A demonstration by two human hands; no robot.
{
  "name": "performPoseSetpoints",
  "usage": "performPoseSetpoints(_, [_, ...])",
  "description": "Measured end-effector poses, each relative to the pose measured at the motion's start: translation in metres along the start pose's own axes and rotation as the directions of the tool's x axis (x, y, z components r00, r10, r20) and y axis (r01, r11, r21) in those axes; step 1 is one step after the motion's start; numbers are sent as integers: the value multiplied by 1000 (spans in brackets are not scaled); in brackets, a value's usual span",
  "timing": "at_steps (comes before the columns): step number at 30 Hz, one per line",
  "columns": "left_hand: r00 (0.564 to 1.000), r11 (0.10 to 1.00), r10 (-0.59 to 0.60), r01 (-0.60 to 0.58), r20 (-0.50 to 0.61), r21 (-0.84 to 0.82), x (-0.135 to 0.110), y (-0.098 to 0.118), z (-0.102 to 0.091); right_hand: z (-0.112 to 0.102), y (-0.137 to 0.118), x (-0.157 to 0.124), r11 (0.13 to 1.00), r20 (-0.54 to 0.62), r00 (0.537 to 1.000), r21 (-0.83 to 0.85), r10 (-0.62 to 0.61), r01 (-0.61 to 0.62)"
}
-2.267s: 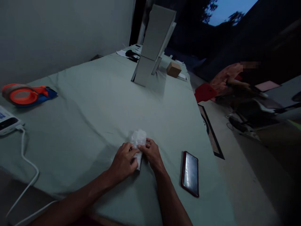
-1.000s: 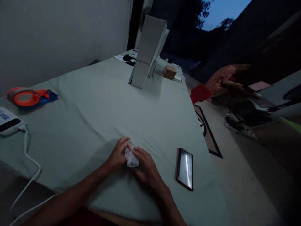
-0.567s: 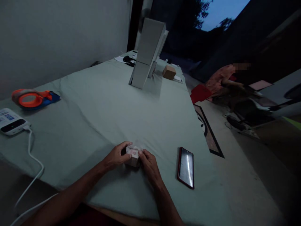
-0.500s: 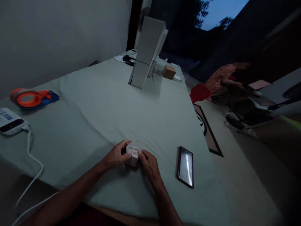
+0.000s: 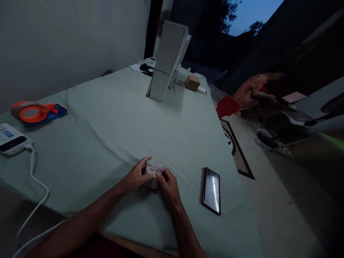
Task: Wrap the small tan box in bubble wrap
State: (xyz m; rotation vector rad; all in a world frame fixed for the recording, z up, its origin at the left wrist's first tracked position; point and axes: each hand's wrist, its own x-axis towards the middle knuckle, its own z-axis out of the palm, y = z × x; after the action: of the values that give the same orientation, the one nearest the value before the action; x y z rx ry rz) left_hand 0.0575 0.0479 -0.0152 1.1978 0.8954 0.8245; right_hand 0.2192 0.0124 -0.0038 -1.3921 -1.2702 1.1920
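Note:
A small pale box [image 5: 152, 184] sits on the cloth-covered table near its front edge, between both my hands. My left hand [image 5: 135, 177] grips its left side, with the thumb across the near edge and the fingers curved round the far side. My right hand [image 5: 168, 183] closes on the right side, its thumb and fingertips pinching at the top edge. What looks like a thin pale sheet or flap shows at the top; the dim light hides its detail. To the right, a dark-red-edged phone [image 5: 211, 191] lies face up, apart from my hand.
An orange and blue tape dispenser [image 5: 36, 113] and a white device [image 5: 13, 139] with a white cable [image 5: 34, 172] lie at left. Tall white boxes [image 5: 168, 50] and a brown box [image 5: 192, 82] stand farther back. Beyond the table's right edge a person [image 5: 251, 87] sits.
My right thumb and fingers have shifted slightly inward and up over the box's top. The pale material there sits higher. My left hand keeps its grip.

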Motion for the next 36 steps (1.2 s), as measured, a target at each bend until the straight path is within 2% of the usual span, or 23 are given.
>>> performPoseSetpoints(5, [1000,1000,17,-17,-8,19,-1,2,2,0,8,2,1000,-73,997,-8,14,-15])
performPoseSetpoints(11, [998,997,53,-52,-32,49,0,-4,2,0,10,2,994,-75,996,-100,-47,40])
performPoseSetpoints(18, [999,998,50,-49,-21,38,4,-3,2,-6,9,0,986,-10,999,-161,-42,39])
performPoseSetpoints(25, [987,976,119,-96,-112,194,7,-10,4,-12,4,14,986,109,994,-163,-2,20])
performPoseSetpoints(33, [987,986,113,-97,-112,138,12,-13,2,-8,7,17,949,19,998,-311,-53,56])
performPoseSetpoints(36, [990,990,107,-97,-95,104,12,-13,3,-10,7,20,959,7,998,-277,-58,58])
